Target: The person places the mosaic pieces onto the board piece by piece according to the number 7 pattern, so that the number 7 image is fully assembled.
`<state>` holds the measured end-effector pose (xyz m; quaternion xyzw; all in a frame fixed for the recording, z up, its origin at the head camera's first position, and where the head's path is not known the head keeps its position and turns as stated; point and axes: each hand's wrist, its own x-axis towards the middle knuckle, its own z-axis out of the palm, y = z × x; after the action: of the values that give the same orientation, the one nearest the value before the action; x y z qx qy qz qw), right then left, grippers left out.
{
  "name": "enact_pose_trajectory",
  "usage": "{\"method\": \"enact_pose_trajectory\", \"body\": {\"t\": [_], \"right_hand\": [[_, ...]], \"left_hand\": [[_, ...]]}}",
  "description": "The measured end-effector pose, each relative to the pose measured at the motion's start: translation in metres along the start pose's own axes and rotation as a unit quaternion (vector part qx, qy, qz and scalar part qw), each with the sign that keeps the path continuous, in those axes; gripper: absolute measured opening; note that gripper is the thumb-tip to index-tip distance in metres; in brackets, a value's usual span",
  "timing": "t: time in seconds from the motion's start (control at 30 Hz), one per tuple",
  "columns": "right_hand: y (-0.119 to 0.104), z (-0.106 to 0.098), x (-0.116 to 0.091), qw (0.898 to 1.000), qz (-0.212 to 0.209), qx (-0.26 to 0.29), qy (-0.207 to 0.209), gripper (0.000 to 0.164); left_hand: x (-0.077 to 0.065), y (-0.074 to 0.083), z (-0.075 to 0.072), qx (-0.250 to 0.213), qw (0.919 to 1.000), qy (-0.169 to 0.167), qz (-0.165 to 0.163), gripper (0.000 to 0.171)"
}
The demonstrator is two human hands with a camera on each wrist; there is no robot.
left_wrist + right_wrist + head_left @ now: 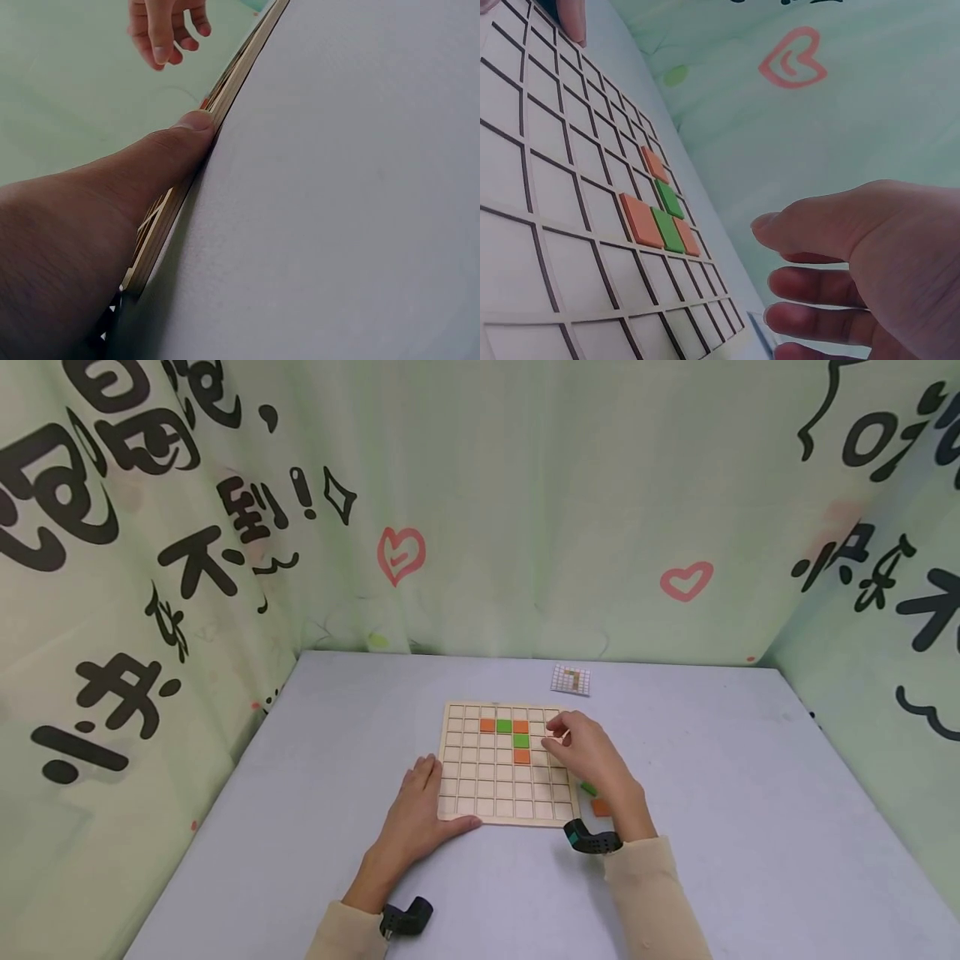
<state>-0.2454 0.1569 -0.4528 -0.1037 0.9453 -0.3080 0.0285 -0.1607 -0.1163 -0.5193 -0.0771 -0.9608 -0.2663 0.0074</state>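
Observation:
A pale wooden grid board (pixel 465 787) lies on the table, holding orange and green square tiles: an orange-green-orange row, with a green tile (pixel 521 741) and an orange tile (pixel 522 757) running down from its right end. My left hand (pixel 422 810) rests at the board's near left corner, fingers along the left side. Its thumb (pixel 169 142) lies straight against the front edge. Over the board's right part hovers my right hand (pixel 592 752), fingers loosely bent. In the right wrist view nothing shows between the thumb (pixel 802 225) and fingers.
Beside the board's right side, a loose green tile (pixel 588 788) and an orange tile (pixel 601 807) lie by my right forearm, partly covered. A small card with a coloured grid pattern (pixel 572 680) lies behind the board. Printed curtains (pixel 540 510) surround the table.

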Motion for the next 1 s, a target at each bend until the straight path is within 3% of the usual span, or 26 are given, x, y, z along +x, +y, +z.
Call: {"method": "enact_pose_trajectory", "body": {"t": [1.0], "right_hand": [[0.038, -0.009, -0.033, 0.998, 0.056, -0.024, -0.02, 0.041]], "left_hand": [[0.0, 0.0, 0.002, 0.0, 1.0, 0.002, 0.0, 0.116]]}}
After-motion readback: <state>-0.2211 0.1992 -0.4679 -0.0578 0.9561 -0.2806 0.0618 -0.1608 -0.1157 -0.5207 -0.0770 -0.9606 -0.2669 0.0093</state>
